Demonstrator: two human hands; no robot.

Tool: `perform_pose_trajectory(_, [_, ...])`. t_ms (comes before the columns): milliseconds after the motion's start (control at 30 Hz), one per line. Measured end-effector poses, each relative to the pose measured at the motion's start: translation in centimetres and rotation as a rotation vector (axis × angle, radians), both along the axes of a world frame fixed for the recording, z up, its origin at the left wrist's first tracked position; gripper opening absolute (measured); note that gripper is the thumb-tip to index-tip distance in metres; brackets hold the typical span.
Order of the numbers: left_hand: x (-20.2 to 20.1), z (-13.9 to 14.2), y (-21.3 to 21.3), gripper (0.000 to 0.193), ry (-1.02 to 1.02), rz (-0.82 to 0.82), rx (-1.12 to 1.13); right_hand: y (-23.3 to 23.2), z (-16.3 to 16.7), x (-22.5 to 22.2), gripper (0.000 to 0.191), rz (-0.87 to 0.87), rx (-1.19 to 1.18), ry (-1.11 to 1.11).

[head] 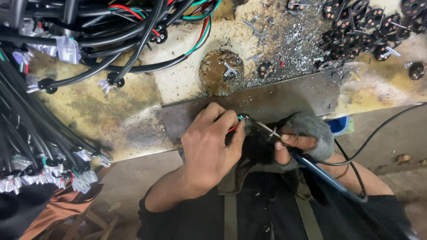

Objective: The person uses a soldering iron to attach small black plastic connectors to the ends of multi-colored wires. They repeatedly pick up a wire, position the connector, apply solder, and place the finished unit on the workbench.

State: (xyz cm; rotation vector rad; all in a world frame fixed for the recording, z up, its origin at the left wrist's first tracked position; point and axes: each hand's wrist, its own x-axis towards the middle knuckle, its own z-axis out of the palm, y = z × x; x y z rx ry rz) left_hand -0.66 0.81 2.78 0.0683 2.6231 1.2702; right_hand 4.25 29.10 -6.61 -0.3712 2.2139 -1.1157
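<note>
Soldering step in hand: left hand [209, 149] fingers pinch coloured wires [238, 122] at metal plate [267, 100] on desk; right hand [300, 140] fingers clamped on soldering iron [311, 164], tip at joint; next move needs steady tip

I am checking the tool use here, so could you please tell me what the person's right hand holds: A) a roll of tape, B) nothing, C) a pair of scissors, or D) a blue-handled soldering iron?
D: the right hand, in a grey fingerless glove, grips a blue-handled soldering iron whose tip points at the wires pinched by the left hand.
</note>
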Motion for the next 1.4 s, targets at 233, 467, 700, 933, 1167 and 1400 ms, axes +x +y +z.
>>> perform_pose_trajectory(233, [0.0,-0.2,-0.3,0.013,-0.013,-0.018,0.018,-0.4,0.3,0.2,0.023,-0.540,-0.316,-0.614])
perform_pose_trajectory(467, [0.0,-0.4,0.0,0.013,-0.019,-0.016,-0.007,-0.7,-0.4,-0.6,0.008,0.011,-0.264,0.531])
perform_pose_trajectory(700, [0.1,-0.4,0.0,0.015,0.015,-0.002,-0.008,-1.2,2.5,0.5,0.013,-0.447,-0.081,-0.125])
perform_pose_trajectory(933, [0.0,-0.6,0.0,0.017,0.011,-0.009,-0.005,-1.2,3.2,-0.4,0.021,-0.071,-0.017,0.276])
perform_pose_trajectory(1167, [0.1,-0.6,-0.1,0.016,-0.002,-0.013,0.011,-0.2,2.1,0.5,0.020,-0.130,-0.116,-0.003])
perform_pose_trajectory(1400, [0.1,-0.6,0.0,0.017,-0.016,-0.018,-0.014,-0.3,0.5,0.1,0.014,0.096,-0.162,0.563])
